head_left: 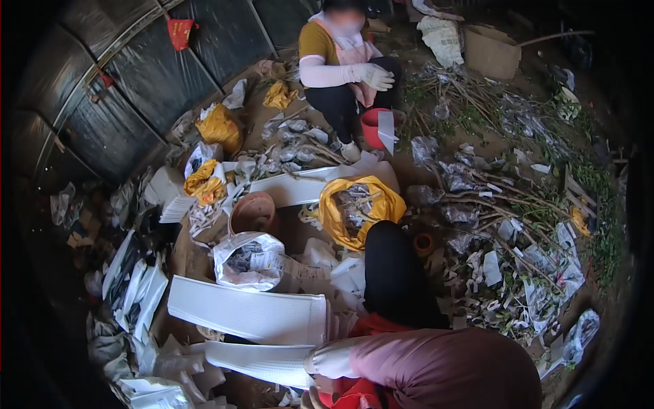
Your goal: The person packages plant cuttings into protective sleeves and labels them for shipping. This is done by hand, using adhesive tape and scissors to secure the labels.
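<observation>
One arm in a maroon sleeve reaches leftward across the bottom of the view; I take it for my right. My right hand (332, 360), in a white glove, rests against the end of a stack of white strips (262, 362). Its fingers are curled, and I cannot see whether they hold anything. A second, thicker stack of white strips (248, 315) lies just above it. My left hand is out of sight. My knee in black trousers (395, 273) rises between the hand and a yellow bag (334, 211) full of cuttings.
Another person (344, 65) in white gloves sits at the far side beside a red bucket (371, 126). A white bag (248, 259), a brown pot (253, 213) and an orange roll (424, 243) lie nearby. Cut branches (504, 204) cover the right; a cardboard box (492, 51) stands behind.
</observation>
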Motion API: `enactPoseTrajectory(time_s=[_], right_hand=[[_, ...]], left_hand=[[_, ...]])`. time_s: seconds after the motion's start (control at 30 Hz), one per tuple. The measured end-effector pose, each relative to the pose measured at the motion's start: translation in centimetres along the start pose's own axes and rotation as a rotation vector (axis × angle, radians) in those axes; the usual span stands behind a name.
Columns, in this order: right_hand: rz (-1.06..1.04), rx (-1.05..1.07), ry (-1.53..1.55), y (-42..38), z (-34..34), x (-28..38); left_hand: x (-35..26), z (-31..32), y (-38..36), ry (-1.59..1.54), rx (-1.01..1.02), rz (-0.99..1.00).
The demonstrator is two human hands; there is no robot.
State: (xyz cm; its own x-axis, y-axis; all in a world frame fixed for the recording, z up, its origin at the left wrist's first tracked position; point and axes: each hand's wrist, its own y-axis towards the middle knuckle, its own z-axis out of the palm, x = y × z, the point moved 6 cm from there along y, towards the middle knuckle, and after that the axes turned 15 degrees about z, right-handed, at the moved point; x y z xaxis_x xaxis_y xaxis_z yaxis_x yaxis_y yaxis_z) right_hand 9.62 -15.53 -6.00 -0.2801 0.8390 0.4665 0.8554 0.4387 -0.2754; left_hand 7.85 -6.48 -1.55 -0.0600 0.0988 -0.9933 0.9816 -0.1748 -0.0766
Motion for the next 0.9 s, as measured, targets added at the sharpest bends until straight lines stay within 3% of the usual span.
enactPoseTrajectory(time_s=[0.37,0.5,0.53,0.63,0.67,0.9], right_hand=[[-0.032,-0.092,-0.029,0.5,-0.2,-0.1],[-0.126,-0.249,-0.077,0.8,0.4,-0.5],[-0.039,0.081,-0.152,-2.6,-3.8,0.3],[-0.237,-0.194,0.099,-5.2,-4.5,1.3],[-0.323,-0.141,0.117,-5.9,-4.3,2.1],[-0.325,-0.271,0.217,-6.5,-4.4,5.9]], left_hand=[[-2.3,0.8,2.7,0.146,0.004,0.228],[-3.0,0.9,3.0,0.202,-0.01,0.308],[-3.0,1.0,3.0,0.216,-0.009,0.332],[-3.6,1.0,2.9,0.271,-0.017,0.404],[-3.8,0.8,2.9,0.294,-0.024,0.427],[-5.6,-0.3,1.8,0.441,-0.091,0.634]])
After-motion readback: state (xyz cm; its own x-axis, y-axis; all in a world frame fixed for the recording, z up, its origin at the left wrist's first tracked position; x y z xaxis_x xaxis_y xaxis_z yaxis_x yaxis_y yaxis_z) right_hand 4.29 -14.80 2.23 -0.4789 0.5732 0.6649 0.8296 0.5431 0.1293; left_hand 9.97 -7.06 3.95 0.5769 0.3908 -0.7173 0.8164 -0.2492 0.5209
